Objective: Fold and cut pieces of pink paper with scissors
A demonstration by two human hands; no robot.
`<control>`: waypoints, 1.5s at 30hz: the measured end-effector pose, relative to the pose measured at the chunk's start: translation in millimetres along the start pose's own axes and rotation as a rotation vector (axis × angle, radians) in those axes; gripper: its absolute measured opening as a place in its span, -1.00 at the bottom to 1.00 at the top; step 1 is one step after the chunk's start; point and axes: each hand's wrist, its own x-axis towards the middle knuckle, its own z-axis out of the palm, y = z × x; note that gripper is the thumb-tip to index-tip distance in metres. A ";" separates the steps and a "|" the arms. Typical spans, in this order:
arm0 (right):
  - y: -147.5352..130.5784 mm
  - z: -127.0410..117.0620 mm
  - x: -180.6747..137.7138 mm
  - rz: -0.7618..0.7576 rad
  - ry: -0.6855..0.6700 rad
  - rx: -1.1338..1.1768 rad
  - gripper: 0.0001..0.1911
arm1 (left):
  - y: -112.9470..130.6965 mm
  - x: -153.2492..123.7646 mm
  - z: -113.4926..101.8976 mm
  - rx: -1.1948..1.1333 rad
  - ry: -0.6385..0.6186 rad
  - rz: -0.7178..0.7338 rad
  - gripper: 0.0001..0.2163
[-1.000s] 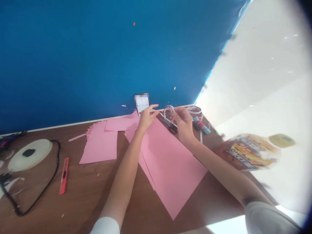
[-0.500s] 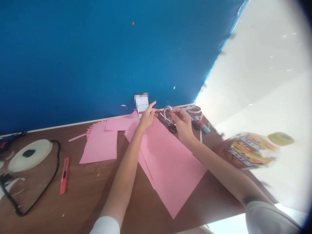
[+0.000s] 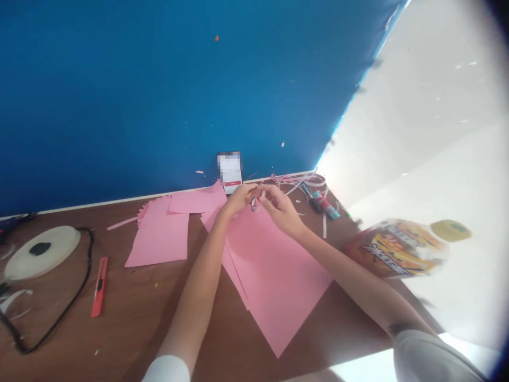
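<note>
Curled left hand point(image 3: 239, 200), curled right hand point(image 3: 281, 208), thin ring point(image 3: 253, 204) between, grips unclear, flat pink paper point(image 3: 278, 281)

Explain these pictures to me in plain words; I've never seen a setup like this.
There is no machine here: a person works with two bare hands. One camera, worn on the person's head, looks forward and down past both arms.

On the brown table lie large pink sheets, a smaller pink sheet and a red cutter. A phone leans near the blue wall.

The left hand and right hand meet above the large sheets. The right fingertips appear to pinch a small ring-shaped item, partly hidden; whether the left grips it too, I cannot tell.
</note>
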 end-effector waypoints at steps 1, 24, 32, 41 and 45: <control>1.0 0.3 -0.3 -0.012 0.013 -0.043 -0.66 | -2.7 0.2 -0.6 -0.012 -0.008 0.002 -0.70; 11.5 5.7 0.3 0.080 0.075 0.169 -0.63 | -6.6 -1.3 -18.7 -0.079 0.012 -0.004 -0.72; 14.2 5.7 1.0 0.123 0.117 0.041 -0.76 | -3.1 -7.7 -31.4 -0.116 -0.047 0.019 -0.69; 20.2 4.2 1.1 0.027 0.152 -0.104 -0.77 | 10.3 -20.8 -50.8 -0.197 -0.180 -0.039 -0.68; 18.6 5.4 -1.1 -0.018 0.185 -0.168 -0.77 | 17.7 -22.3 -50.8 -0.219 -0.203 -0.051 -0.69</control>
